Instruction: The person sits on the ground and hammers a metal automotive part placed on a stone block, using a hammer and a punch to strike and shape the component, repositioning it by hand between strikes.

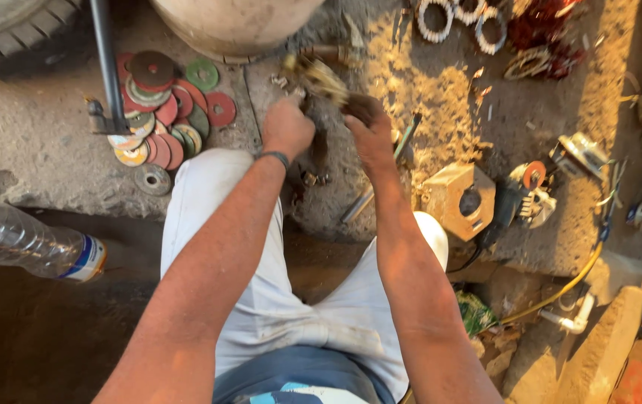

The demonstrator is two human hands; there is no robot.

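My left hand (pixel 286 127) and my right hand (pixel 370 131) are both closed around a blurred brass-coloured metal part (pixel 319 78) held above a dusty concrete slab (pixel 37 142). The part sticks up and to the left from between my fists. A dark band circles my left wrist. Below my hands lie small metal fittings (pixel 313 178) and a metal rod (pixel 357 203) on the slab, partly hidden by my arms. My knees in white trousers frame the spot.
A pile of worn red and green grinding discs (pixel 160 112) lies left by a black pole (pixel 108 67). An angle grinder (pixel 527 191), a tan metal block (pixel 459 198), a plastic bottle (pixel 29 243), a yellow hose (pixel 568 288) and white rings (pixel 459 19) surround me.
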